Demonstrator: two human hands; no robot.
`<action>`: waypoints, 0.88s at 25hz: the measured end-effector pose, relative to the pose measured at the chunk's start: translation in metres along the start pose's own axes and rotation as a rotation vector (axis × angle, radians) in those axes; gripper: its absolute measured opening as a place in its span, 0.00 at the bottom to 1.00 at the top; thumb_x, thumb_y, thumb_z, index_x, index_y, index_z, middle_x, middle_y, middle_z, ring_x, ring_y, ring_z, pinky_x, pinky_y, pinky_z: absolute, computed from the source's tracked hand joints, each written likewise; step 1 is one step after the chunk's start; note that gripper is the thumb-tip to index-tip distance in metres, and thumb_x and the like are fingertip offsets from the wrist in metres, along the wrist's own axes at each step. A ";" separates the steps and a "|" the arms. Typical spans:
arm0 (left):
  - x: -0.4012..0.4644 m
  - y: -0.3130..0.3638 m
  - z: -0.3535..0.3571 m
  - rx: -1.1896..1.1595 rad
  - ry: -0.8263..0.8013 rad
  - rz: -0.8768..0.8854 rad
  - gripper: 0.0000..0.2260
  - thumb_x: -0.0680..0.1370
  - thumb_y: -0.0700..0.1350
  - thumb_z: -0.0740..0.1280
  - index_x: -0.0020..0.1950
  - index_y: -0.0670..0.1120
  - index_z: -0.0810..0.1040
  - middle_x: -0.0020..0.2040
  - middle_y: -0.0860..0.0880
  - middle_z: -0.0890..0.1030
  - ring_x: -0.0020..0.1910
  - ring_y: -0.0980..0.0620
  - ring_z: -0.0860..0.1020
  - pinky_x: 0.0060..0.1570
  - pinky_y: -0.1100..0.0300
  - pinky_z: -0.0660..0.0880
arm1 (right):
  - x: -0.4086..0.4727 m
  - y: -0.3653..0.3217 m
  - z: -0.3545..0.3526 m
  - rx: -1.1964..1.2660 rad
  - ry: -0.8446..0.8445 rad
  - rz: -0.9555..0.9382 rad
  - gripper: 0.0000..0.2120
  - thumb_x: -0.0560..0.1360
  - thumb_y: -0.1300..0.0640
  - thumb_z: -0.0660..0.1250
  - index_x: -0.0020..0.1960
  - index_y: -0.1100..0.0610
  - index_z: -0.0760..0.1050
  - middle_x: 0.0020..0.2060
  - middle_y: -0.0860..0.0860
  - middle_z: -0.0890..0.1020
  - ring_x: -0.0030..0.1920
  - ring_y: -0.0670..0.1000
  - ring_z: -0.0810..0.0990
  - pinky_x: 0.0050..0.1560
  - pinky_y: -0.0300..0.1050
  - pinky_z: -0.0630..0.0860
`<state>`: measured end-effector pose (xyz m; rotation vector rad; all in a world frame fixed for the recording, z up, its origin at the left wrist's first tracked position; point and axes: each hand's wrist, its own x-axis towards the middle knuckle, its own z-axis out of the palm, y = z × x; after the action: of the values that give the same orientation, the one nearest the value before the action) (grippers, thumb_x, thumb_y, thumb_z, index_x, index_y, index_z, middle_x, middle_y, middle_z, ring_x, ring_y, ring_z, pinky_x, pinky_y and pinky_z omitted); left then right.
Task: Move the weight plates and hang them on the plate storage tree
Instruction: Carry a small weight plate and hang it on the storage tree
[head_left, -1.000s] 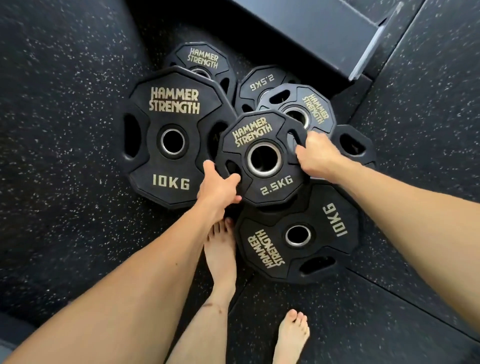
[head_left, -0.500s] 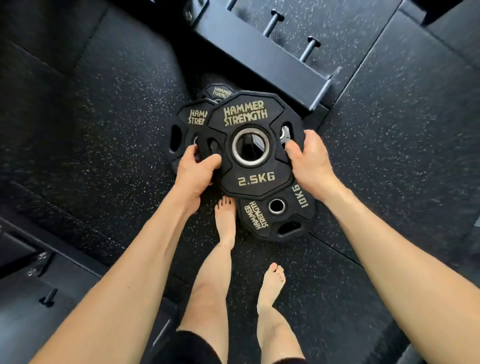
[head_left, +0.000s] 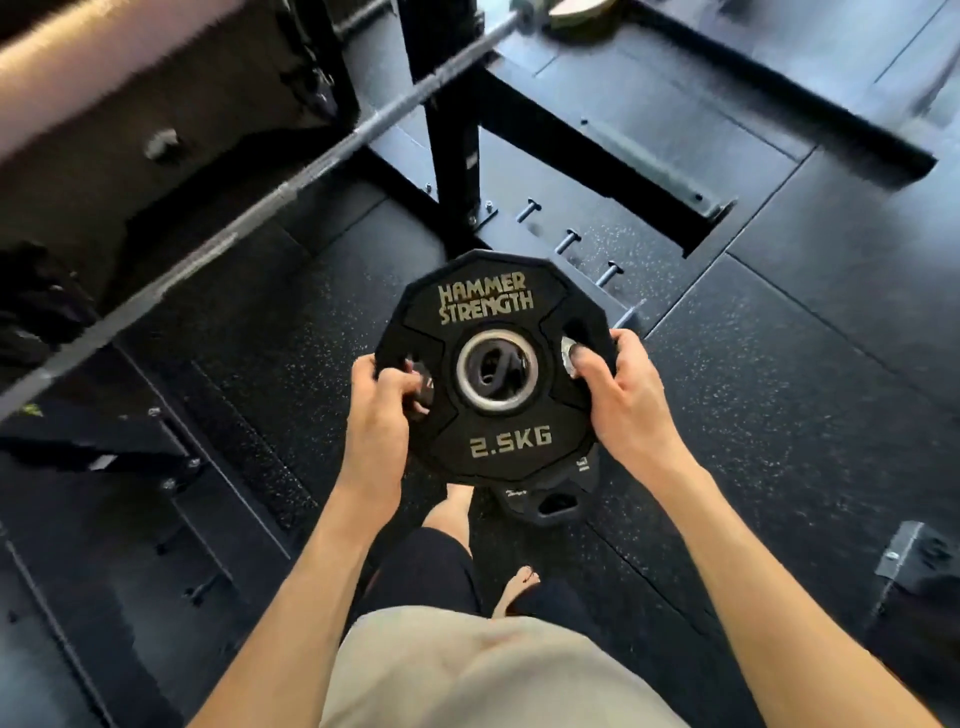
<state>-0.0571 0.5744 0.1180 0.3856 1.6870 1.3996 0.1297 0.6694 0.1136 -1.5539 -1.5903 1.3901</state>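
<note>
Both hands hold the 2.5 kg plate (head_left: 491, 364) flat in the air at frame centre: the left hand (head_left: 376, 410) at its 9 o'clock edge, the right hand (head_left: 621, 400) at 3 o'clock, each grip clamped through a handle slot. This plate is lifted but not hung. Another plate (head_left: 545, 501) shows on the floor (head_left: 779, 415) beneath, at 6 o'clock. A black upright (head_left: 447, 135) stands at 12 o'clock with short pegs (head_left: 566, 241) beside it. A barbell (head_left: 291, 182) crosses toward 10 o'clock and may obstruct the carry.

black speckled rubber floor tiles (head_left: 779, 415) spread beneath the hands. beyond them stands a black steel rack upright (head_left: 447, 135); a blurred bar (head_left: 291, 182), perhaps a barbell, slants up-left of them.
</note>
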 end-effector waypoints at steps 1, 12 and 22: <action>-0.025 0.005 -0.009 -0.056 0.021 0.042 0.06 0.74 0.47 0.62 0.47 0.45 0.69 0.38 0.51 0.74 0.34 0.57 0.72 0.36 0.65 0.71 | -0.021 -0.010 -0.001 0.042 -0.026 -0.035 0.07 0.80 0.50 0.63 0.48 0.54 0.70 0.37 0.46 0.77 0.33 0.34 0.76 0.33 0.30 0.71; -0.267 0.034 -0.155 -0.165 0.513 0.327 0.10 0.84 0.50 0.57 0.46 0.47 0.71 0.39 0.51 0.74 0.36 0.57 0.71 0.40 0.66 0.71 | -0.218 -0.105 0.065 0.081 -0.387 -0.324 0.19 0.78 0.36 0.58 0.43 0.51 0.71 0.35 0.46 0.76 0.38 0.47 0.75 0.45 0.55 0.75; -0.492 -0.016 -0.347 -0.177 0.832 0.520 0.14 0.84 0.53 0.56 0.50 0.42 0.69 0.38 0.49 0.71 0.35 0.57 0.69 0.35 0.69 0.70 | -0.467 -0.132 0.193 0.178 -0.724 -0.488 0.15 0.80 0.43 0.59 0.41 0.53 0.69 0.34 0.47 0.75 0.35 0.44 0.74 0.37 0.45 0.73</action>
<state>-0.0457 0.0016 0.3042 0.1366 2.1722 2.2942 0.0031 0.1977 0.2990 -0.4960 -1.9882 1.8274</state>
